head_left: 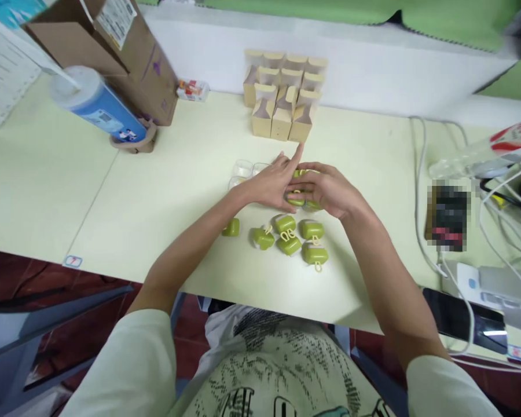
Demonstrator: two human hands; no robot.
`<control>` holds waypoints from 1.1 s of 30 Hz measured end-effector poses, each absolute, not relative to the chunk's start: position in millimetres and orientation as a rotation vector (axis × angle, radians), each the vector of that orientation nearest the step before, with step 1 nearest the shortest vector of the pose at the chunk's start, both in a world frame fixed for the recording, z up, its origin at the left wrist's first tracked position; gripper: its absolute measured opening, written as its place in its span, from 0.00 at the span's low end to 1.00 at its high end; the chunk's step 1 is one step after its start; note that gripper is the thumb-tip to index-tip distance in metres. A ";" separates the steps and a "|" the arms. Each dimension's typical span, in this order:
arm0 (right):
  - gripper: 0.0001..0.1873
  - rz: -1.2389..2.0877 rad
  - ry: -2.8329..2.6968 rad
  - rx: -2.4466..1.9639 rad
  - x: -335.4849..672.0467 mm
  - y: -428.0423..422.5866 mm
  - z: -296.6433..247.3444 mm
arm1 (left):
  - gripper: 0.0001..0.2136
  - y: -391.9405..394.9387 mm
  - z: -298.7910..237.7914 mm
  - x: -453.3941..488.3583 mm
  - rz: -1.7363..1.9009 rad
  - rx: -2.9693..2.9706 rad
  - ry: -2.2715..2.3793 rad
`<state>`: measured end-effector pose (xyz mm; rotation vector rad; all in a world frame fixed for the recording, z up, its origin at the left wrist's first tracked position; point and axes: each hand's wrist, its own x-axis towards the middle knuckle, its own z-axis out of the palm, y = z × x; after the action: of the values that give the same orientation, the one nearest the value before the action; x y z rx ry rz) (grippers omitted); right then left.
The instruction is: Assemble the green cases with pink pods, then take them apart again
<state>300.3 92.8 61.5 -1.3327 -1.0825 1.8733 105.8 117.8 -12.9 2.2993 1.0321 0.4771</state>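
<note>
My left hand (272, 184) and my right hand (325, 190) meet at the middle of the pale table (156, 191). Together they close around a few small green cases (296, 200), which their fingers mostly hide. My left index finger sticks out toward the far side. Several more green cases with yellow loops (290, 236) lie loose on the table just in front of my hands, and one green case (231, 227) sits apart to the left. Clear plastic shells (242, 170) lie behind my left hand.
A stack of small tan cartons (282, 95) stands against the back wall. A blue cylinder (96, 104) and a cardboard box (113, 52) are at the back left. Cables (421, 191), a phone (449, 215) and a power strip (490, 284) crowd the right side.
</note>
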 end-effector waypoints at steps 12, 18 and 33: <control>0.10 1.295 -1.090 -1.328 286.5 70.1 73.6 | 0.85 126.5 -19.1 116.6 0.438 2.277 1.111; 0.08 0.916 -1.230 -1.261 332.1 10.8 103.8 | 0.83 130.8 -23.8 116.9 0.496 2.256 0.958; 0.14 1.502 -1.114 -1.359 382.0 62.9 75.1 | 0.83 119.1 -6.7 144.4 0.468 2.269 1.059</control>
<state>382.0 62.9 75.1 -1.3586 -1.1144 1.5017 144.4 119.1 -6.7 2.2693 1.0590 0.4679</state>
